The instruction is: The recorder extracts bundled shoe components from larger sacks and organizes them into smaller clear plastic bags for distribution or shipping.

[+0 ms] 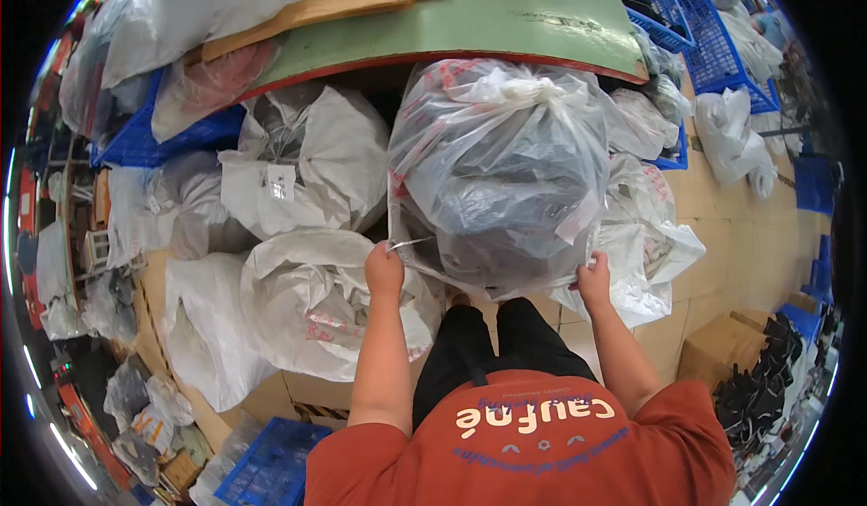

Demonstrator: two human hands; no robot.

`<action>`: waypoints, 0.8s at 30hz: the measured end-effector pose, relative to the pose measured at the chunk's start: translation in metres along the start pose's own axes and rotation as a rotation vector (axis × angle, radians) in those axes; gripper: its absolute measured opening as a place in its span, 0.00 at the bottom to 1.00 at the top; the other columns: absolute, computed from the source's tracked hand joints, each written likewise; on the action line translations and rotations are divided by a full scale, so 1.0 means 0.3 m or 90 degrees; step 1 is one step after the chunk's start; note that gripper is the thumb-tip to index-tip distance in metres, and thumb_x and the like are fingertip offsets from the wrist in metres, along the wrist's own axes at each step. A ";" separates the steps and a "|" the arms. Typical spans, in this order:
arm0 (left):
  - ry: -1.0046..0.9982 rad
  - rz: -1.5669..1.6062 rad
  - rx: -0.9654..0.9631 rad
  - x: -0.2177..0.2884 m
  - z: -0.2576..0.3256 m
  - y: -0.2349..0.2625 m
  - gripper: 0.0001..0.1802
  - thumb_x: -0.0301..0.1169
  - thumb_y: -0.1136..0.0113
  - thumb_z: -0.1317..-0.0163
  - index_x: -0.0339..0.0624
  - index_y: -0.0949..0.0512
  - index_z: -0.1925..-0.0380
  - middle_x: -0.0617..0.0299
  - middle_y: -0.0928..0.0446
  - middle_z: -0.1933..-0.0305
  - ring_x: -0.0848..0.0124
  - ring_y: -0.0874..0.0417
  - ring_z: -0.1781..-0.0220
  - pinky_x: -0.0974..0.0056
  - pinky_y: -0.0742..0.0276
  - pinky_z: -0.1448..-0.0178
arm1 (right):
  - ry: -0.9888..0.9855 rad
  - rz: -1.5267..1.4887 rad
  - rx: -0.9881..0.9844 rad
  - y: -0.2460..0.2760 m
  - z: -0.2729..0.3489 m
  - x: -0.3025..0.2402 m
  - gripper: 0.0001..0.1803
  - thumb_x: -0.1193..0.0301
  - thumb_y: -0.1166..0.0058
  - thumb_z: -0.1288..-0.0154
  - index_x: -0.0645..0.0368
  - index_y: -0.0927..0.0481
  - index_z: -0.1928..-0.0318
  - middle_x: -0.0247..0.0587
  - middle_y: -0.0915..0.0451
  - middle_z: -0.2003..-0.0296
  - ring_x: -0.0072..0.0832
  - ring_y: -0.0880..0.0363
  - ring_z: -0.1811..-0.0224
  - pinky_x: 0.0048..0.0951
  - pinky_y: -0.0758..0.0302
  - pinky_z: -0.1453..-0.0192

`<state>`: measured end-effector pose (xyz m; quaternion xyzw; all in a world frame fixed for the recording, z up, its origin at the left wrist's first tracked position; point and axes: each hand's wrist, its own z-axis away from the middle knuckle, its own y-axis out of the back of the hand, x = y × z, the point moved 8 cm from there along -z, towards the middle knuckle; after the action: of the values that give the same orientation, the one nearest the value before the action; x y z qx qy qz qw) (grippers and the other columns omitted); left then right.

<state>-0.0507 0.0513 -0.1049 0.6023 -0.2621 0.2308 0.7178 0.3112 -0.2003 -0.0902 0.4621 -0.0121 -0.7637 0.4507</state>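
A large, bulging clear plastic bag (515,172) stands in front of me, against the edge of the green table. Its top is gathered into a whitish bunch, and dark contents show dimly through the film. My left hand (385,269) is closed on the bag's near left edge, where a thin pale strip sticks out by the fingers. At the near right edge my right hand (592,280) pinches the plastic. Between the two hands the film is drawn taut. What the bag holds is too blurred to name.
White woven sacks (312,176) crowd the left, with another sack (307,298) nearer me. More white sacks (646,226) lie at right. Beyond is a green table (506,18) with brown paper. Blue crates (271,465) and a cardboard box (722,352) stand on the tiled floor.
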 end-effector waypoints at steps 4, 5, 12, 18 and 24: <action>0.144 0.248 -0.010 -0.048 -0.084 -0.047 0.11 0.24 0.55 0.50 0.33 0.25 0.68 0.53 0.23 0.73 0.60 0.23 0.71 0.59 0.28 0.65 | 0.237 0.293 0.202 -0.028 -0.125 -0.089 0.21 0.78 0.53 0.53 0.65 0.36 0.54 0.57 0.25 0.71 0.48 0.25 0.67 0.41 0.29 0.61; 0.296 0.441 -0.073 -0.041 -0.069 -0.127 0.11 0.25 0.54 0.47 0.34 0.25 0.65 0.59 0.24 0.71 0.65 0.24 0.72 0.61 0.28 0.68 | 0.215 0.266 0.278 0.018 -0.221 -0.023 0.20 0.77 0.54 0.54 0.65 0.34 0.56 0.58 0.25 0.68 0.50 0.26 0.66 0.42 0.31 0.58; 0.288 0.572 -0.027 0.095 0.014 0.041 0.04 0.26 0.55 0.43 0.37 0.32 0.70 0.61 0.30 0.70 0.73 0.29 0.71 0.65 0.31 0.72 | 0.151 0.023 0.277 0.195 -0.046 -0.083 0.06 0.74 0.58 0.45 0.65 0.29 0.71 0.58 0.27 0.73 0.53 0.30 0.67 0.43 0.34 0.63; 0.320 0.444 -0.129 -0.035 -0.046 0.037 0.05 0.26 0.56 0.42 0.41 0.34 0.76 0.66 0.33 0.77 0.74 0.31 0.78 0.67 0.38 0.78 | 0.230 0.195 -0.114 -0.033 -0.093 -0.130 0.13 0.68 0.51 0.47 0.64 0.30 0.63 0.54 0.27 0.71 0.44 0.27 0.66 0.39 0.32 0.63; 0.382 0.396 -0.243 0.046 -0.002 0.033 0.14 0.19 0.56 0.50 0.39 0.30 0.61 0.63 0.29 0.65 0.73 0.30 0.73 0.59 0.27 0.63 | 0.073 -0.078 0.196 0.119 -0.538 -0.151 0.26 0.60 0.42 0.53 0.62 0.30 0.55 0.54 0.25 0.62 0.43 0.25 0.60 0.35 0.30 0.57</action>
<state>-0.0467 0.0538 -0.0887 0.2591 -0.2484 0.5464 0.7567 0.4585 -0.1257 -0.1356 0.5680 -0.0749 -0.7514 0.3274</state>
